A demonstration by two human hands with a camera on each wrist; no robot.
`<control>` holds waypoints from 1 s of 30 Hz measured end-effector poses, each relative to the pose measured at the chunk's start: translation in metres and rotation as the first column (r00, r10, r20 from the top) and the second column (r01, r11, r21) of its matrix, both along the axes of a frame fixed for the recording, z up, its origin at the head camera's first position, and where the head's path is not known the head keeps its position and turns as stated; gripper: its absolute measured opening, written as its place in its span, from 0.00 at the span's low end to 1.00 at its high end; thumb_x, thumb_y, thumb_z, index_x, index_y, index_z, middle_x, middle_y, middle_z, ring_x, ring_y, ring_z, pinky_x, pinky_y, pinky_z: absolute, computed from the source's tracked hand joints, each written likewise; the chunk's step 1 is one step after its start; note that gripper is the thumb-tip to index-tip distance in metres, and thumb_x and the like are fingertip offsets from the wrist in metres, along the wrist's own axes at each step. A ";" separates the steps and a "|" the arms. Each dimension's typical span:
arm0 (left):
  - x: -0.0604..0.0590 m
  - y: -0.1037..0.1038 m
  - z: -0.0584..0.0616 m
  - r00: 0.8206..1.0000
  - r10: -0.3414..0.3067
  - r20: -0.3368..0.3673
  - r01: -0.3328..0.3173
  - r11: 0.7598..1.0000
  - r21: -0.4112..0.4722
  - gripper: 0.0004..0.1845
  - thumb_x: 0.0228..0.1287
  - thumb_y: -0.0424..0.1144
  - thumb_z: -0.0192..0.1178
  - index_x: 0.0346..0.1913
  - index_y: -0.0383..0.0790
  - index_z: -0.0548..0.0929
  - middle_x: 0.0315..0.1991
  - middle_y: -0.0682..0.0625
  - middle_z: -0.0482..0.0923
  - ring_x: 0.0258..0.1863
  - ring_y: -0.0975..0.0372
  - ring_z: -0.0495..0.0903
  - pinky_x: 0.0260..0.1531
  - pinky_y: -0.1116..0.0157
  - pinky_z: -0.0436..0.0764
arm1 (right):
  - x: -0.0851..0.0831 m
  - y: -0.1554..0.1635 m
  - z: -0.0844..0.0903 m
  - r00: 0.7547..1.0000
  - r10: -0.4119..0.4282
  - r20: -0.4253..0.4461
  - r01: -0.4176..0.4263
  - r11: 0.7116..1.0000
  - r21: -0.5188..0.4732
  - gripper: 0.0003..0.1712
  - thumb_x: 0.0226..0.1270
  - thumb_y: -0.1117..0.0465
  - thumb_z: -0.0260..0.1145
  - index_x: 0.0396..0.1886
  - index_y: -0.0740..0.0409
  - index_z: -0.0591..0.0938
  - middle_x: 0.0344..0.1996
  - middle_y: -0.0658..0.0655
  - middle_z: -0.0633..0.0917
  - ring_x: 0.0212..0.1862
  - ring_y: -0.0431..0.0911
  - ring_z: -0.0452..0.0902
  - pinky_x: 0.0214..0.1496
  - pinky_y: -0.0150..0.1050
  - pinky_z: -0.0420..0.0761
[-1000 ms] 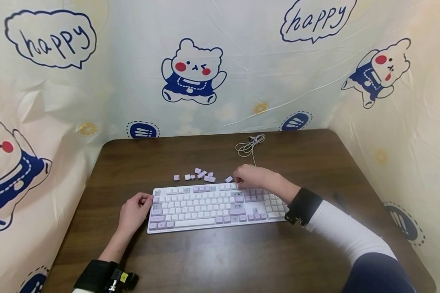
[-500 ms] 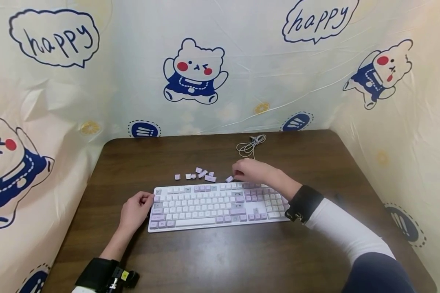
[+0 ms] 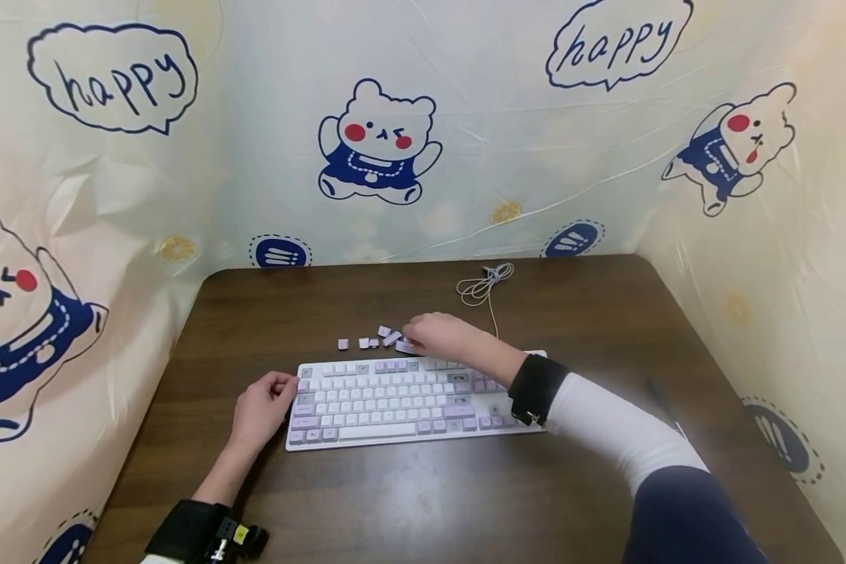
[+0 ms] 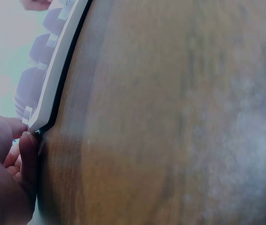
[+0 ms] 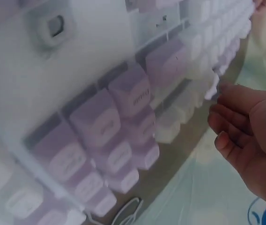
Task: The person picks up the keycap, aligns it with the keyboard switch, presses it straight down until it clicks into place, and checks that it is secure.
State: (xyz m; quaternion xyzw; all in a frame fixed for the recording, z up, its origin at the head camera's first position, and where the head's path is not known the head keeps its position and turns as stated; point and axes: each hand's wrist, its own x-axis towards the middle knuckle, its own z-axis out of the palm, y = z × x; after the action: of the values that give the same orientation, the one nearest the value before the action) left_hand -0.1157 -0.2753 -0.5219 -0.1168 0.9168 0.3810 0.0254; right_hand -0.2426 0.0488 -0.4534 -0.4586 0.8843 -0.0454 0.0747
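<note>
A white keyboard (image 3: 388, 392) with white and lilac keycaps lies on the brown table (image 3: 395, 501); some key positions are bare. My left hand (image 3: 259, 407) grips its left edge, and the left wrist view has thumb and finger pinching the corner. Behind the keyboard lie several loose lilac keycaps (image 3: 392, 338). Over the right part of this group is my right hand (image 3: 440, 335), its fingertips right at a long keycap and partly hiding it. In the right wrist view, loosely bent fingers of the right hand (image 5: 257, 126) reach close to small pale keycaps (image 5: 212, 89).
A coiled white cable (image 3: 481, 288) lies behind the keyboard. A thin dark tool (image 3: 663, 399) rests at the table's right side, partly behind the right forearm. A printed curtain (image 3: 507, 141) surrounds the table at the back and sides.
My right hand has lifted off the keyboard's top row and moved left to the loose keycaps. The left hand keeps its grip on the keyboard's left edge.
</note>
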 end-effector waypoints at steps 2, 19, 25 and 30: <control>0.000 0.000 -0.001 1.000 0.003 -0.003 -0.003 1.000 -0.005 0.19 0.78 0.47 0.58 0.51 0.32 0.84 0.36 0.44 0.80 0.32 0.56 0.75 0.31 0.64 0.73 | 0.000 -0.006 -0.004 1.000 -0.001 -0.024 0.001 1.000 0.025 0.04 0.76 0.63 0.67 0.41 0.59 0.84 0.35 0.56 0.84 0.37 0.48 0.81 0.43 0.44 0.82; -0.004 0.001 -0.001 1.000 0.008 0.000 -0.008 1.000 -0.010 0.19 0.78 0.47 0.57 0.52 0.33 0.83 0.37 0.44 0.80 0.33 0.55 0.75 0.32 0.63 0.73 | -0.004 -0.019 -0.016 0.997 -0.039 -0.064 0.045 0.993 0.105 0.10 0.76 0.63 0.65 0.51 0.60 0.85 0.43 0.59 0.86 0.46 0.52 0.86 0.47 0.47 0.85; -0.004 0.000 -0.003 1.000 0.010 0.006 -0.010 1.000 -0.018 0.18 0.78 0.47 0.57 0.52 0.33 0.83 0.37 0.44 0.80 0.33 0.55 0.75 0.32 0.63 0.73 | -0.004 -0.019 -0.019 0.997 -0.043 -0.066 0.049 0.995 0.091 0.10 0.76 0.63 0.65 0.52 0.61 0.84 0.42 0.59 0.86 0.45 0.53 0.86 0.46 0.47 0.85; -0.003 -0.001 -0.004 1.000 0.011 0.008 -0.010 1.000 -0.015 0.18 0.78 0.47 0.57 0.52 0.33 0.83 0.37 0.44 0.79 0.33 0.55 0.75 0.32 0.63 0.73 | -0.006 -0.017 -0.021 0.998 -0.044 -0.039 0.046 0.997 0.065 0.09 0.78 0.62 0.63 0.50 0.61 0.85 0.42 0.59 0.86 0.45 0.54 0.86 0.47 0.48 0.85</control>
State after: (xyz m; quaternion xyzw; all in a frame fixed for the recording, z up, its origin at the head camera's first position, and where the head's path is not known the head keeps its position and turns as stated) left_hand -0.1190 -0.2763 -0.5254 -0.1233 0.9188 0.3740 0.0262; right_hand -0.2485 0.0318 -0.4742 -0.4367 0.8967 -0.0092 0.0720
